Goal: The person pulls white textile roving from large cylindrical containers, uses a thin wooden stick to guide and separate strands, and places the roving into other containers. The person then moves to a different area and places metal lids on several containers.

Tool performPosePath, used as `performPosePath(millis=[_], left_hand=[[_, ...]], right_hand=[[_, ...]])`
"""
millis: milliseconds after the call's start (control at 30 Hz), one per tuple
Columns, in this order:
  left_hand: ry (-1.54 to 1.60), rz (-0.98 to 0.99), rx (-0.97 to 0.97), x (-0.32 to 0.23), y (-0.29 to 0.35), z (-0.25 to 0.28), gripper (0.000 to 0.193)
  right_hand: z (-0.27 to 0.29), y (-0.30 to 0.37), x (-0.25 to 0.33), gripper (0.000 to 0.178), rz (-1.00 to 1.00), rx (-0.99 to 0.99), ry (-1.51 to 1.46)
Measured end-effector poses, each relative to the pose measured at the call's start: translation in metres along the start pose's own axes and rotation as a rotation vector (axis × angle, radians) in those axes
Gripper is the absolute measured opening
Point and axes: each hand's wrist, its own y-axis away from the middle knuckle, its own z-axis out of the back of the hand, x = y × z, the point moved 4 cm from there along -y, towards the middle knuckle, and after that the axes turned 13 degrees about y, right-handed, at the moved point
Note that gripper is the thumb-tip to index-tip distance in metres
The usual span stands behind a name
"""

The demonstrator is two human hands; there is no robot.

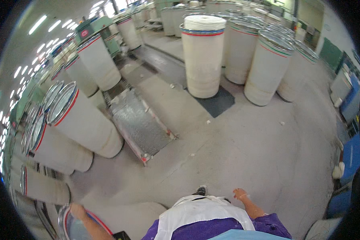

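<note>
At the lower left, my left hand [79, 212] reaches over the metal rim of a tall white sliver can [126, 214] with a red band. The hand is closed over the rim, its fingers partly hidden and smeared. The can's mouth shows a pale inside, and its body runs beside my legs. My right hand [240, 194] hangs at my right side over the floor, with nothing in it and its fingers loosely bent and apart.
Several white cans [88, 120] with red bands line the left. A metal ramp [138, 120] lies on the floor ahead. Beyond it, a can heaped with white sliver [205, 23] stands on a dark mat [218, 105]. More cans [268, 68] stand right; blue equipment [352, 158] edges the far right.
</note>
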Motion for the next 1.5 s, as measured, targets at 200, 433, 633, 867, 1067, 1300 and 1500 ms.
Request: performPosePath(millis=[200,433,633,867,1067,1300,1500], left_hand=[[0.013,0.327,0.209,-0.177,0.041,0.029,0.027],[0.11,-0.017,0.327,-0.388,0.191,0.129,0.083],[0.366,-0.181,0.588,-0.479,0.305,0.21,0.068],[0.435,-0.488,0.579,-0.448,0.38,0.239,0.051],[0.535,-0.374,0.431,-0.381,0.332,0.2,0.04],[0.536,-0.412,0.218,-0.361,0.166,0.138,0.03],[0.653,-0.557,0.24,-0.383,0.082,0.089,0.033]], right_hand=[[0.115,-0.092,-0.013,0.046,-0.155,0.236,-0.511],[0.308,-0.17,0.099,0.047,0.514,0.168,-0.407],[0.453,-0.113,0.223,0.028,1.208,-0.292,-0.586],[0.489,-0.035,0.251,0.019,1.838,-0.455,-0.589],[0.468,-0.022,0.235,0.009,1.818,-0.469,-0.333],[0.484,-0.09,0.326,0.009,1.412,-0.571,-0.078],[0.485,-0.15,0.36,0.021,1.251,-0.655,0.098]])
